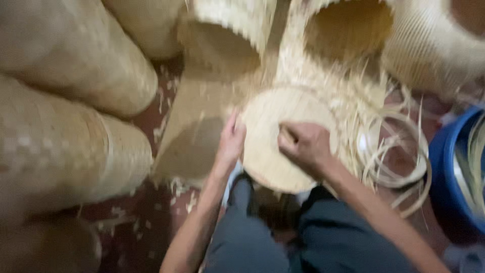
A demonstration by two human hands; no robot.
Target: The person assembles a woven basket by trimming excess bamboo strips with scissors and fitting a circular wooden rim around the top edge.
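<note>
Head view, blurred by motion.

Largest: woven baskets [76, 55] lie stacked on their sides across the left half and along the top of the frame; two at top centre and upper right show open mouths. A blue tub [449, 167] sits at the right edge, with pale strips in it.

Centre: a round woven basket base [283, 136] rests against the person's knees, its flat face turned up to the camera. Loose strip ends bristle from its upper right rim. Just right of it, a coil of thin strips [399, 162] lies on the floor.

Left hand [230, 144]: fingers flat and extended, pressed against the left rim of the base, steadying it.

Right hand [305, 146]: curled on the face of the base, fingers closed, apparently pinching something small; blur hides what.

Smallest: shavings [189, 199] scattered on the dark red floor, lower left.

Judgement: step in hand looks like working a strip on the base. Next move calls for firm rim support and a steady pull.
</note>
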